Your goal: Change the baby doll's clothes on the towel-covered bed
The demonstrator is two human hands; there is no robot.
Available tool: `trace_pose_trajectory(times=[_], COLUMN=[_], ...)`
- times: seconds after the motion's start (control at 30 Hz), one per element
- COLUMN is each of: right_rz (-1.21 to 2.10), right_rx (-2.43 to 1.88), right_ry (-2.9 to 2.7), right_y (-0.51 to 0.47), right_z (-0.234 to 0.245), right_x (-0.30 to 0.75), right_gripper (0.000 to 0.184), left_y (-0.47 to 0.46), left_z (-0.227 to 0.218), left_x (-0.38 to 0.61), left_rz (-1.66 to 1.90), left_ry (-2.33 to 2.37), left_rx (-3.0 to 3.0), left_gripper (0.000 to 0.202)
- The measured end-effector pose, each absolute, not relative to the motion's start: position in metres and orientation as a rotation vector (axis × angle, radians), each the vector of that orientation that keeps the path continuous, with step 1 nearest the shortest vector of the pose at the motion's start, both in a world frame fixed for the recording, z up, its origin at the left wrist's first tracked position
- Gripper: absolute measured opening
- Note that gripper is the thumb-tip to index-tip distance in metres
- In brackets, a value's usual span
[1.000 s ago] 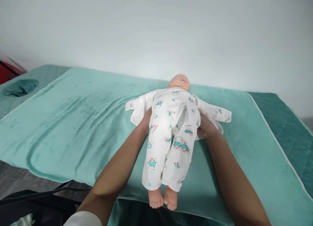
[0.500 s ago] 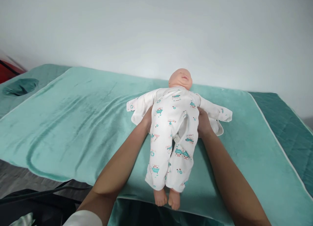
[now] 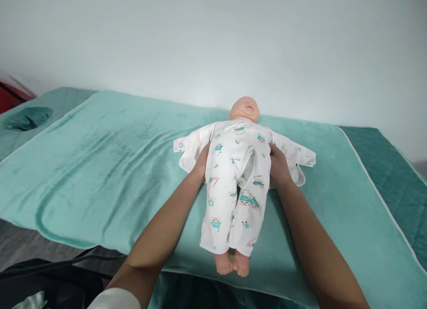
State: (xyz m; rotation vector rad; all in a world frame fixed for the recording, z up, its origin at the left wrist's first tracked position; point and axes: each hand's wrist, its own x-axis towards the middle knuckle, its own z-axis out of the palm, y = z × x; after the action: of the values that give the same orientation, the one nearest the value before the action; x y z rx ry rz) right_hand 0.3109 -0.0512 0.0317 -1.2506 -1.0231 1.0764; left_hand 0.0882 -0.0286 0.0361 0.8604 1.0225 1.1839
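A baby doll point(image 3: 246, 109) lies face up, its head toward the wall and its bare feet toward me. White printed trousers point(image 3: 222, 166) cover its legs and reach high up its body. A white top point(image 3: 195, 142) spreads out on both sides with its sleeves outstretched. My left hand point(image 3: 203, 161) grips the doll's left-hand side in the picture, and its fingers are mostly hidden by the body and cloth. Opposite it, my right hand point(image 3: 279, 166) holds the other side at the waist, thumb showing against the trousers and the other fingers out of sight.
A green velvet cover point(image 3: 100, 166) with wrinkles lies over a padded bed point(image 3: 383, 166) set against a white wall point(image 3: 213, 46). A face-hole opening point(image 3: 28, 118) sits at the bed's left end. Something red point(image 3: 11, 97) stands beyond it. A dark item with a strap point(image 3: 50, 278) is at lower left.
The doll has shifted slightly: its feet moved up and a little to the right, and its head moved slightly down and left. Both hands keep their hold at its sides.
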Motion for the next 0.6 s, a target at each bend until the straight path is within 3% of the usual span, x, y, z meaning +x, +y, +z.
trace_pose_trajectory(times=[0.4,0.6], right_rz=[1.011,1.194], right_rx=[-1.243,-1.127], right_ry=[-0.900,-0.882], right_y=[-0.0479,-0.0475], right_z=[0.0326,0.0347], right_x=[0.3053,0.3074], right_gripper=[0.037,0.043], left_y=[-0.0240,-0.0267], left_z=[0.0322,0.0356], left_x=[0.0830,0.0859], left_rz=[1.326,1.393], left_ry=[1.198,1.290], left_rx=[1.161,1.247], left_gripper=[0.032,0.030])
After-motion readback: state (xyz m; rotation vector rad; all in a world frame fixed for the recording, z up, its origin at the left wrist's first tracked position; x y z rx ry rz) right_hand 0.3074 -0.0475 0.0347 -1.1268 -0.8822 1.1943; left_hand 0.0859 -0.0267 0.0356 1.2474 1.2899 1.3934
